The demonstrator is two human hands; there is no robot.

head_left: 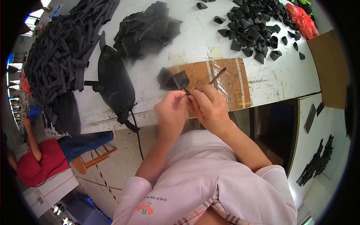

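Observation:
My left hand (pixel 171 109) and my right hand (pixel 210 107) meet over the near edge of the table, fingertips pinched close together. Between them is a small black piece (pixel 188 96), mostly hidden by the fingers. A slim brown stick (pixel 218 76) rises from my right hand, slanting up to the right; its lower end is hidden. Just beyond the left fingertips lie a few black fabric squares (pixel 176 80), overlapping the corner of a brown cardboard sheet (pixel 240 80). The cardboard carries strips of clear tape.
Black strips (pixel 56 56) are heaped at the left, beside a black padded pouch (pixel 114 84) with a cord. Flat black pieces (pixel 148 28) form a pile further back. Several folded black loops (pixel 251 32) and a red plastic bag (pixel 301 20) lie far right. A person in red (pixel 41 159) sits at left.

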